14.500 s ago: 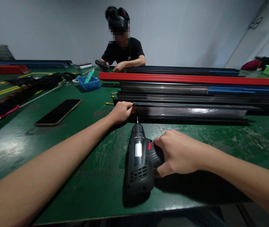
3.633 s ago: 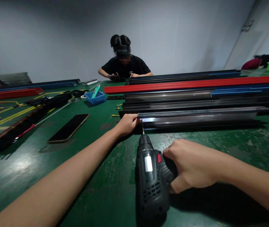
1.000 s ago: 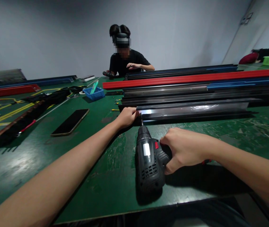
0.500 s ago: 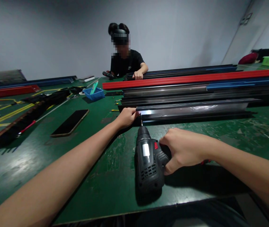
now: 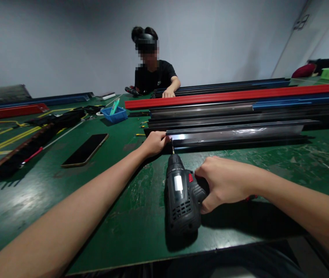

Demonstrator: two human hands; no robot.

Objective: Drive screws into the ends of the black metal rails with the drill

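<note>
My right hand (image 5: 219,185) is wrapped round the grip of a black cordless drill (image 5: 183,200) that lies on its side just above the green tabletop. Its bit points away from me and meets the left end of a dark, shiny metal profile (image 5: 228,135), where a small screw seems to sit at the tip. A light from the drill brightens that spot. My left hand (image 5: 155,143) is closed on the same end of the profile, its fingertips close to the bit.
Behind lie more dark profiles (image 5: 199,122) and a long red profile (image 5: 239,95). A phone (image 5: 85,150) and a blue basket (image 5: 114,116) with pens are on the left, beyond them cables and a red-handled tool (image 5: 33,156). Across the table a person (image 5: 157,77) works.
Both hands, the drill and the profile hold nearly the same place. Only a very slight shift of the view shows.
</note>
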